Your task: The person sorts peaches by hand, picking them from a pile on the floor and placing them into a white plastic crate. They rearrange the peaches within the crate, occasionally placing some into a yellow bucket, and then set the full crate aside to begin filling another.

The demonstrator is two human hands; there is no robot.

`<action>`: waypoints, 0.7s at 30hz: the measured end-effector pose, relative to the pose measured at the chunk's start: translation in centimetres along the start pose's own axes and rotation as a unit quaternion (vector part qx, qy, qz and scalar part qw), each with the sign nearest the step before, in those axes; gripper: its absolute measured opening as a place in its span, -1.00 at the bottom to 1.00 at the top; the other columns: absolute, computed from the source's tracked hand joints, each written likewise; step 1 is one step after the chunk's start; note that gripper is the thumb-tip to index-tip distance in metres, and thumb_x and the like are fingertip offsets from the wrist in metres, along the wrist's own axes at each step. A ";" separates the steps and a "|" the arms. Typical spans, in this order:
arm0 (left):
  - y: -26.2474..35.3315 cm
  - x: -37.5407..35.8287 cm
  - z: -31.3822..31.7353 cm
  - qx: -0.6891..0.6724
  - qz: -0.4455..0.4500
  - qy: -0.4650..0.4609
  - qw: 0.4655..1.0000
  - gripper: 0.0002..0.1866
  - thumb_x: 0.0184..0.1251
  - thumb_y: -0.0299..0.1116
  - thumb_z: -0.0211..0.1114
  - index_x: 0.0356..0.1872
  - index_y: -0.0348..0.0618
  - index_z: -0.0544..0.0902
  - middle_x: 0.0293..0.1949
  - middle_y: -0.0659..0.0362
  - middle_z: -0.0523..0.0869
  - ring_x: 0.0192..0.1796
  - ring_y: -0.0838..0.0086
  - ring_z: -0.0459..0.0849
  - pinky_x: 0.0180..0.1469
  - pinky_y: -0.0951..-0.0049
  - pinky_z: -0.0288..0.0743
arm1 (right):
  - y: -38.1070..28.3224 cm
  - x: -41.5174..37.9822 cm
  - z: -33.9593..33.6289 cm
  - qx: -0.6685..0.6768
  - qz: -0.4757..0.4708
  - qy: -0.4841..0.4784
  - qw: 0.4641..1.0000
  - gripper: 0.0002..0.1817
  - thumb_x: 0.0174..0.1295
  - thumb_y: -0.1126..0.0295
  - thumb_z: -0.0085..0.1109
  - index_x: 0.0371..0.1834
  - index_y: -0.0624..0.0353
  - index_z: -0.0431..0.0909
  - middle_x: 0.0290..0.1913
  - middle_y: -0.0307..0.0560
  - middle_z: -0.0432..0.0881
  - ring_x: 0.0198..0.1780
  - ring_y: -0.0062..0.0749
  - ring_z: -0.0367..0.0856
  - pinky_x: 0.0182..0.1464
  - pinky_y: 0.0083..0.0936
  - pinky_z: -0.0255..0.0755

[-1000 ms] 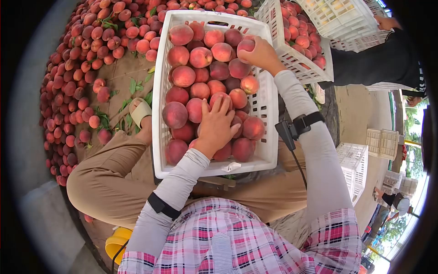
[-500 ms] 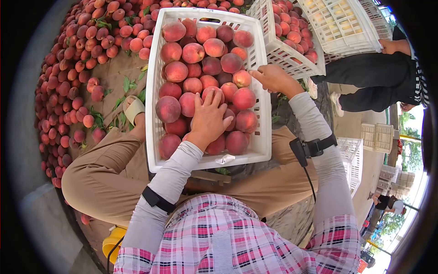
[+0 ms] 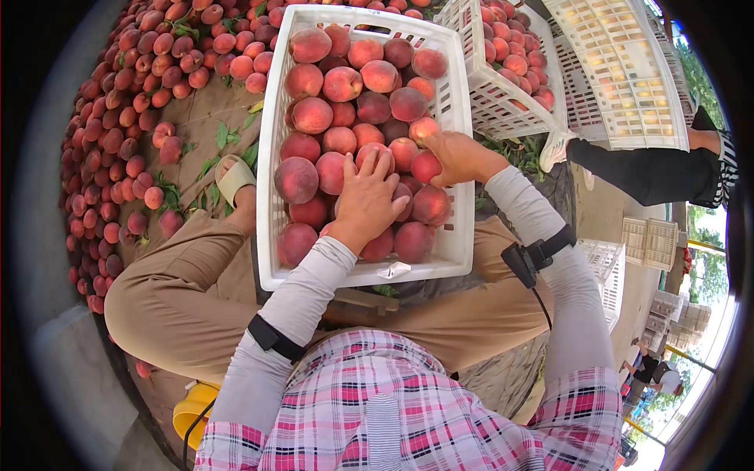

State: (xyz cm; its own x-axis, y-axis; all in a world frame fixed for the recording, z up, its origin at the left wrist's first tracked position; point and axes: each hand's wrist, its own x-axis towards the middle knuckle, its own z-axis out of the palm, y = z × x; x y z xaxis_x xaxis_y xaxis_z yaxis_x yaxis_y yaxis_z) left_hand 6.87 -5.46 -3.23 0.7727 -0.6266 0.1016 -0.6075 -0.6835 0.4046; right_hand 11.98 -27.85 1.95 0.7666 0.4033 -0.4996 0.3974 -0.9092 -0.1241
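A white plastic crate (image 3: 271, 157) full of red peaches (image 3: 311, 115) stands between the legs. My left hand (image 3: 367, 196) lies on the peaches near the crate's middle, its fingers spread over one of them. At the crate's right side, my right hand (image 3: 459, 158) reaches over the rim, with thumb and fingers around a peach (image 3: 426, 166). Its fingertips are beside another, lighter peach (image 3: 425, 130). A small white paper scrap (image 3: 394, 270) is on the near rim.
Loose peaches (image 3: 118, 141) are heaped at the left. Another crate of peaches (image 3: 503, 110) stands at the upper right, near a tilted white crate (image 3: 620, 71) and a person's dark-trousered leg (image 3: 636, 169). A yellow container (image 3: 192, 412) is at the lower left.
My right hand has moved from the crate's right rim inward onto a peach. My left hand stays on the peaches. The other person and the tilted crate at the upper right have shifted.
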 end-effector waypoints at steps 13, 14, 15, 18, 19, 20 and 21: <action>0.2 0.2 -0.5 0.008 -0.001 -0.017 1.000 -0.52 0.28 0.03 0.18 0.05 -0.08 0.70 0.39 0.00 0.38 0.50 0.11 0.19 0.41 -0.27 0.04 | 2.1 3.2 -2.8 0.098 -0.006 -0.120 0.988 -0.51 0.11 0.05 0.15 -0.03 0.21 0.58 -0.09 0.16 0.69 -0.02 0.07 0.64 0.05 -0.20 0.49; 0.2 0.2 -0.5 0.007 -0.004 -0.020 1.000 -0.52 0.28 0.03 0.18 0.05 -0.08 0.69 0.40 0.00 0.37 0.50 0.11 0.18 0.41 -0.27 0.04 | 2.3 2.9 -2.4 0.093 -0.006 -0.097 0.991 -0.51 0.15 0.03 0.15 -0.05 0.23 0.58 -0.10 0.15 0.69 -0.02 0.08 0.63 0.04 -0.18 0.48; 0.1 0.2 -0.5 0.007 -0.005 -0.021 1.000 -0.52 0.28 0.03 0.18 0.05 -0.08 0.69 0.40 0.00 0.37 0.50 0.11 0.18 0.41 -0.27 0.04 | 2.1 2.5 -2.1 0.093 -0.006 -0.098 0.991 -0.51 0.15 0.03 0.15 -0.05 0.23 0.58 -0.10 0.15 0.69 -0.02 0.08 0.63 0.04 -0.18 0.48; 0.0 0.2 -0.2 0.000 -0.003 -0.013 1.000 -0.51 0.27 0.03 0.18 0.05 -0.09 0.69 0.40 0.01 0.37 0.50 0.11 0.18 0.41 -0.26 0.04 | 0.7 0.5 -0.2 -0.037 0.023 0.030 0.999 -0.39 0.01 -0.09 0.30 -0.02 0.18 0.58 -0.19 0.15 0.69 -0.12 0.06 0.67 0.06 -0.17 0.45; 0.0 0.2 -0.1 -0.001 -0.002 -0.009 1.000 -0.51 0.27 0.03 0.18 0.05 -0.09 0.69 0.39 0.01 0.37 0.50 0.11 0.18 0.41 -0.27 0.04 | -0.1 0.0 0.4 -0.038 0.022 0.030 0.999 -0.39 0.01 -0.09 0.30 -0.02 0.18 0.58 -0.19 0.15 0.69 -0.12 0.06 0.67 0.06 -0.17 0.45; 0.0 0.1 -0.1 -0.001 -0.002 -0.005 1.000 -0.51 0.27 0.03 0.19 0.04 -0.09 0.69 0.39 0.01 0.37 0.50 0.11 0.18 0.40 -0.27 0.04 | -1.1 -0.4 1.0 -0.091 0.038 0.051 0.994 -0.34 -0.04 -0.10 0.34 0.03 0.15 0.56 -0.21 0.14 0.69 -0.11 0.02 0.66 0.09 -0.18 0.41; 0.0 0.1 0.0 -0.001 -0.002 -0.005 1.000 -0.51 0.27 0.03 0.19 0.04 -0.09 0.69 0.39 0.01 0.37 0.50 0.11 0.18 0.40 -0.27 0.04 | -1.6 -0.5 1.2 -0.145 0.054 0.073 0.985 -0.30 -0.08 -0.10 0.38 0.07 0.13 0.53 -0.24 0.13 0.68 -0.11 -0.02 0.66 0.12 -0.18 0.36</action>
State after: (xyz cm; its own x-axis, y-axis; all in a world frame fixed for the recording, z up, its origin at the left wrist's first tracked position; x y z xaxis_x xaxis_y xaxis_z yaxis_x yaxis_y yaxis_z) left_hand 6.93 -5.51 -3.20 0.7731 -0.6278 0.0909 -0.6042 -0.6850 0.4071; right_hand 10.33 -26.75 1.35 0.8681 0.3361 -0.3654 0.4209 -0.8885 0.1828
